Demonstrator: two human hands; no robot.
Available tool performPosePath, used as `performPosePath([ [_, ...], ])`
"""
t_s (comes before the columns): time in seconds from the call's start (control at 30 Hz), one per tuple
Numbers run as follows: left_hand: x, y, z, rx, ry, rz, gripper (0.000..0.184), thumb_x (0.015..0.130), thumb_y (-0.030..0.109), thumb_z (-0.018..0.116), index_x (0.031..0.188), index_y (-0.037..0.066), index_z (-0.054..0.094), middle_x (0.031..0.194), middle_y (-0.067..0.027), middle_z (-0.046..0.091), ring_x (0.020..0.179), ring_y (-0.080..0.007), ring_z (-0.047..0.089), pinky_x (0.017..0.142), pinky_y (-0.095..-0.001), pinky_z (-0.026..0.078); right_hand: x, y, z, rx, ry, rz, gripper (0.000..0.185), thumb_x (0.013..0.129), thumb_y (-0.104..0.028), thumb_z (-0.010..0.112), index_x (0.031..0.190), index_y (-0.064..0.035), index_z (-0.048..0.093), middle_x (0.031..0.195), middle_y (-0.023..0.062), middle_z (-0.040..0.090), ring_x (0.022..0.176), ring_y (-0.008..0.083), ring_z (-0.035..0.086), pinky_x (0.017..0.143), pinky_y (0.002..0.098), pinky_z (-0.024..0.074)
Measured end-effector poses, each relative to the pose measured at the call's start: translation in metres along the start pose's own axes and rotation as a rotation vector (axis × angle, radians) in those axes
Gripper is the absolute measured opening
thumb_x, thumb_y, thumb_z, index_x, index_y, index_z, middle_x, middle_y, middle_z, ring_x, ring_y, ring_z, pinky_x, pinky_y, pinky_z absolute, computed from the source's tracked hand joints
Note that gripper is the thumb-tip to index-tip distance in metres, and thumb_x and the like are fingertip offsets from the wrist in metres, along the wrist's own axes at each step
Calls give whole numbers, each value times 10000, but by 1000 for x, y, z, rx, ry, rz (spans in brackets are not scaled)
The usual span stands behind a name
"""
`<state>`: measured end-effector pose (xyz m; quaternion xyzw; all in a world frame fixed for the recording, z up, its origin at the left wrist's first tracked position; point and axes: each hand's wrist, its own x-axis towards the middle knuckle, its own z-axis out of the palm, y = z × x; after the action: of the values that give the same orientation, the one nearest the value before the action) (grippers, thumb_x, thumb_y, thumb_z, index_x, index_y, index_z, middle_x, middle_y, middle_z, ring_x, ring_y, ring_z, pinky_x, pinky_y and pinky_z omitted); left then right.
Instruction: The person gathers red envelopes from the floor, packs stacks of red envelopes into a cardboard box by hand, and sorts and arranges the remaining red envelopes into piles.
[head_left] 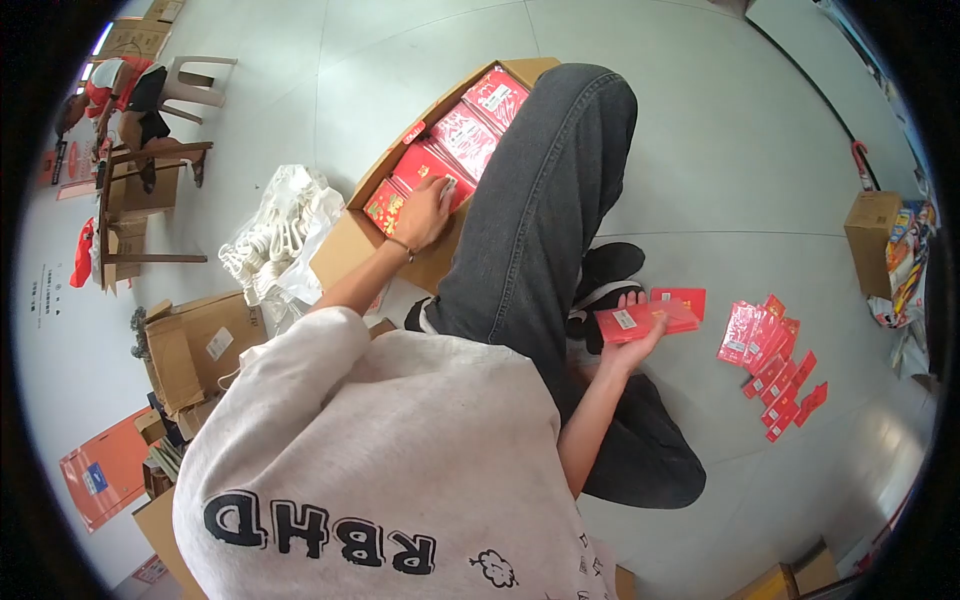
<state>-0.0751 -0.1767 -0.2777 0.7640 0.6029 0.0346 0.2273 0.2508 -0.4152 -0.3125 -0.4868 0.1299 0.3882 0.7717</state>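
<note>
An open cardboard box holds rows of red packets in clear wrapping, some with gold prints. Inside its near end is my left hand, fingers closed at the top edges of the packets; what they pinch is too small to make out. Beyond my bent knee, my right hand holds a wrapped stack of red packets with a white label, thumb on top. Another red packet shows just behind that stack. On the floor at the right lie several red packets, spread and overlapping.
A plastic bag of white cords lies left of the box. Below it stands a worn cardboard box. Another person sits by a table at the upper left. At the far right is a small carton beside colourful bags.
</note>
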Motion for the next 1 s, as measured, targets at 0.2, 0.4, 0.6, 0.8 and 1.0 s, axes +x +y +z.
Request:
performPosePath([
  [0.2,-76,110,-82,-351,269,328,151,926,58,638,1065,11,677,1023,-180,689,931,-348,682,825,-423,527,-37,-39,40,269,-620,-28,1229,720,-901,561,1460,55,339,1338,234,540,1224,402,562,1107,525,410],
  [0.4,-115,236,-92,-593,-185,768,782,915,413,678,1489,-35,392,1495,-267,438,1420,-456,381,1153,-518,346,-96,-39,152,-248,-620,-200,1325,625,-936,591,1493,25,311,1448,214,462,1378,376,448,1136,500,367],
  [0.6,-105,212,-125,-707,-404,532,602,916,44,672,1468,-20,442,1412,-209,567,1234,-347,618,981,-391,522,-102,-44,171,-375,-692,-288,1263,655,-812,737,1494,26,301,1463,181,448,1363,307,462,1112,471,382],
  [0.8,-71,127,-109,-1410,-14,-148,304,1022,82,551,1305,-30,559,1185,-107,678,979,-181,709,839,-326,590,-95,-38,175,-107,-645,-270,908,911,-508,665,1516,26,249,1426,244,462,1276,338,525,1053,460,427],
  [1.0,8,23,-37,-1514,0,-687,193,1054,96,468,1157,-27,576,1056,-132,689,899,-188,702,833,-350,612,-69,-11,126,-142,-450,-181,801,952,-539,542,1469,27,307,1396,246,501,1204,339,558,1010,457,451],
])
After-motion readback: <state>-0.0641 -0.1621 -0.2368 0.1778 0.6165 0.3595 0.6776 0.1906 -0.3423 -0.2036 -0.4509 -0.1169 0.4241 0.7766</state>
